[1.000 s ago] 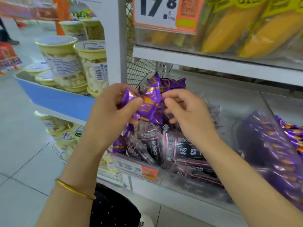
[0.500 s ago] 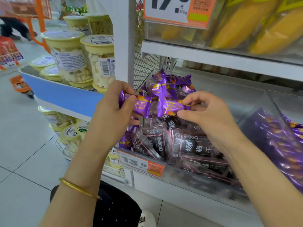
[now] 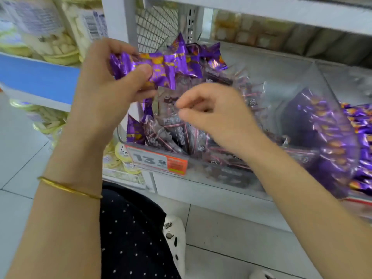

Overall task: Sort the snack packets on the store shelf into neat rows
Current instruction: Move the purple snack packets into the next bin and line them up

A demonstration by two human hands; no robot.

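At eleven o'clock the left hand (image 3: 108, 81) grips shiny purple foil snack packets (image 3: 167, 67), long axis nine-to-three, above the clear plastic shelf bin (image 3: 221, 174). The right hand (image 3: 217, 117) curls at centre; its grip is too blurred to tell.

The left hand (image 3: 112, 81) grips a bunch of purple foil snack packets (image 3: 167, 69) above the clear shelf bin (image 3: 281, 77). The right hand (image 3: 217, 117), blurred, hovers with curled fingers over the dark packets (image 3: 181, 135) in that bin; whether it pinches one cannot be told.
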